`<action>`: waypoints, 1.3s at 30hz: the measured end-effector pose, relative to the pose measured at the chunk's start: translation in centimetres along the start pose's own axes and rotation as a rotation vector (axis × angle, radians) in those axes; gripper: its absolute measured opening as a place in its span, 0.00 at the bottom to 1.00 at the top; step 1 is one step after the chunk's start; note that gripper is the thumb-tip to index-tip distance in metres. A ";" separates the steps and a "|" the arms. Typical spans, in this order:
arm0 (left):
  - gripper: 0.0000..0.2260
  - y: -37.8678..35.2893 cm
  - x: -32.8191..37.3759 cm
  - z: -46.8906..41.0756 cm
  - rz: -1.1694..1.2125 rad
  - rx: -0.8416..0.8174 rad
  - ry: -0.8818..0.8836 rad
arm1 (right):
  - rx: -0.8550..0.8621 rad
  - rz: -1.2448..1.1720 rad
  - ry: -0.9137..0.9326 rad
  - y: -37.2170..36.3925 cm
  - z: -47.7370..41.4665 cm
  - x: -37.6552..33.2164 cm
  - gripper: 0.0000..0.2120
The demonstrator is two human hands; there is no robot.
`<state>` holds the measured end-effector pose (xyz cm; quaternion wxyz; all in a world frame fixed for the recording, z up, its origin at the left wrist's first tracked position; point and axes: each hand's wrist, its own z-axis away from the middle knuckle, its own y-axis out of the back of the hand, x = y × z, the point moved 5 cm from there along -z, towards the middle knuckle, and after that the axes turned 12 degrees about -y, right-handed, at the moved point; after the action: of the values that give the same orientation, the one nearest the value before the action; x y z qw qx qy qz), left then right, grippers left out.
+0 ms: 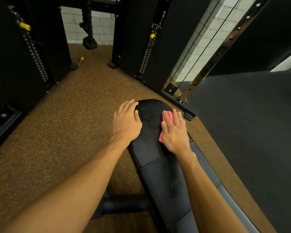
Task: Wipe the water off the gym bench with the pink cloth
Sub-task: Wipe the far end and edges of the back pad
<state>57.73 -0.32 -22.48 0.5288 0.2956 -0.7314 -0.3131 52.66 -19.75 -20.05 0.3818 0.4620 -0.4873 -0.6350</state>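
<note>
A black padded gym bench [160, 167] runs from the bottom of the view away from me. Its far rounded end carries streaks and drops of water [149, 117]. My right hand [174, 132] lies flat with straight fingers on the pink cloth [167, 115], pressing it onto the right side of the far pad. Pink shows past the fingertips and along the hand's left edge; the hand hides the remainder of the cloth. My left hand [126, 121] rests flat on the pad's left edge, fingers straight, holding nothing.
Two black weight-stack towers [29, 52] [141, 47] stand ahead on the brown speckled floor. A cable machine frame [180, 96] with a base foot sits just right of the bench end. A thick black rope [88, 36] hangs at the back. Dark matting lies to the right.
</note>
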 end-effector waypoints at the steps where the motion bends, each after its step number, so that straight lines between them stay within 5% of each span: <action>1: 0.20 0.0 0.0 0.1 0.009 0.009 -0.003 | 0.011 0.006 0.006 -0.1 -0.2 -0.7 0.26; 7: 0.20 -0.2 -0.4 0.0 0.034 0.040 -0.004 | -0.067 -0.033 0.373 -0.3 1.8 -1.5 0.24; 15: 0.19 -0.7 -0.8 -0.1 0.018 0.050 -0.001 | -0.025 -0.005 0.011 -0.3 -4.9 -0.9 0.26; 23: 0.20 -0.7 -0.9 -0.1 0.030 0.074 0.004 | -0.053 0.008 0.388 -0.5 -1.9 -2.1 0.25; 30: 0.20 -0.7 -0.9 -0.4 0.029 0.052 0.012 | -0.016 0.011 0.072 -0.1 -6.8 -3.1 0.26; 36: 0.20 -0.4 -0.8 -0.2 0.035 0.062 0.003 | -0.051 0.005 0.420 -0.5 -3.4 -4.1 0.25; 39: 0.20 -0.6 -0.7 -0.2 0.034 0.052 0.014 | -0.043 0.035 0.390 -0.1 -2.7 -1.0 0.25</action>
<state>58.15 -0.16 -23.32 0.5311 0.2992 -0.7405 -0.2829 55.52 -19.54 -20.18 0.4897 0.5595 -0.3986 -0.5369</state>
